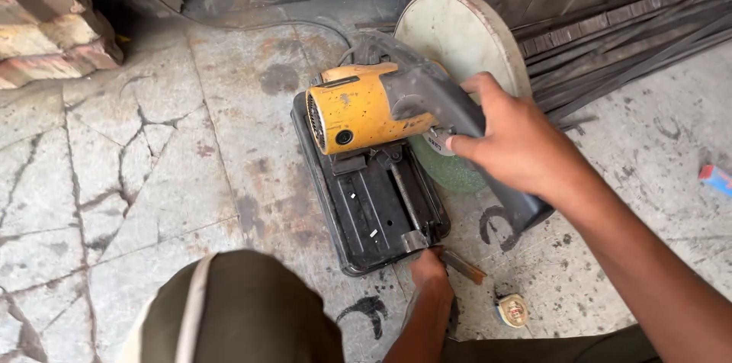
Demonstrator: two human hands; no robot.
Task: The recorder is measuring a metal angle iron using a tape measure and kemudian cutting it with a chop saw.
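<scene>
- Right hand (515, 146) is clasped round the saw (366, 107) handle, far side.
- Left hand (428, 265) pinches a metal strip (461, 265) at the base's (358, 218) near edge, strip running rightward, below the green disc (450, 172).

The right hand (515, 146) reaches in from the lower right on a long, nearly straight forearm, palm down, fingers curled forward and closed in a grip, thumb tucked toward the left; the left hand (428, 268) comes up from the bottom edge, forearm almost vertical, knuckles up, fingers bent under and seemingly pinched shut, though they are hidden.
</scene>
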